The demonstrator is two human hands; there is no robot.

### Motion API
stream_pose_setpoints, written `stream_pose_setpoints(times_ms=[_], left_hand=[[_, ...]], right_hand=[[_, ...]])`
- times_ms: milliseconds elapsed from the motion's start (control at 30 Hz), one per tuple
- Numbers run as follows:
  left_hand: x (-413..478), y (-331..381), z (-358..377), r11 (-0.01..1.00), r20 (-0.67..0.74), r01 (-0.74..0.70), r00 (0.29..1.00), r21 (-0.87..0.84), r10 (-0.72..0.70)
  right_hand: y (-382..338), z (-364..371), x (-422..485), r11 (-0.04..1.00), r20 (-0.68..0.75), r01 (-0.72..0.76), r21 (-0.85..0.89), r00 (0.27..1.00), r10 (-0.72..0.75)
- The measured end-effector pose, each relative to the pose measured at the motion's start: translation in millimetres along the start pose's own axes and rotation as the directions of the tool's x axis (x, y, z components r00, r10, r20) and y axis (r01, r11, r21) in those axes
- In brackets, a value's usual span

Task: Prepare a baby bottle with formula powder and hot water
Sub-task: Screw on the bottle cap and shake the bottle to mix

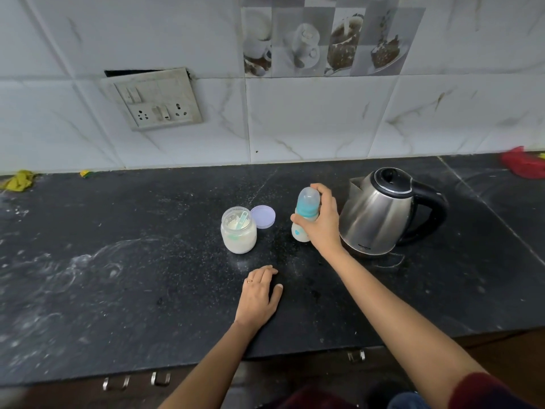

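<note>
My right hand [320,222] grips the capped baby bottle [305,214] just left of the kettle [380,214]; my left hand [259,293] lies open, flat on the counter [118,276].

Brushed steel kettle [380,214] with glossy black plastic handle, just beyond the fingers [320,191] gripping a translucent plastic bottle [305,214]. Clear glass jar [239,231]. Matt, speckled black stone counter [118,276].

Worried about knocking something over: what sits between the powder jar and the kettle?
In the head view, the baby bottle, gripped by the right hand, stands between the powder jar and kettle; the jar's purple lid lies there too.
</note>
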State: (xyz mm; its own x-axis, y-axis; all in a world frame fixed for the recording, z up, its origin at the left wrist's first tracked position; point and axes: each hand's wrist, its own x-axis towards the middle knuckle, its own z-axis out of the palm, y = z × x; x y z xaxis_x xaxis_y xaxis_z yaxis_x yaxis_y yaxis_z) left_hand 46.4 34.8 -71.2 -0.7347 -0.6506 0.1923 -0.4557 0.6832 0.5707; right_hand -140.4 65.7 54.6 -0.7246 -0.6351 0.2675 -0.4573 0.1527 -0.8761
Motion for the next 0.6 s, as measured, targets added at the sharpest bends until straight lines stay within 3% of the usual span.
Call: stream_pose_setpoints(times_ms=[600], left_hand=[[3, -8, -1, 0.999, -0.027, 0.017, 1.0, 0.029, -0.017]], right_hand=[[46, 26, -21, 0.991, 0.036, -0.074, -0.111, 0.996, 0.078]])
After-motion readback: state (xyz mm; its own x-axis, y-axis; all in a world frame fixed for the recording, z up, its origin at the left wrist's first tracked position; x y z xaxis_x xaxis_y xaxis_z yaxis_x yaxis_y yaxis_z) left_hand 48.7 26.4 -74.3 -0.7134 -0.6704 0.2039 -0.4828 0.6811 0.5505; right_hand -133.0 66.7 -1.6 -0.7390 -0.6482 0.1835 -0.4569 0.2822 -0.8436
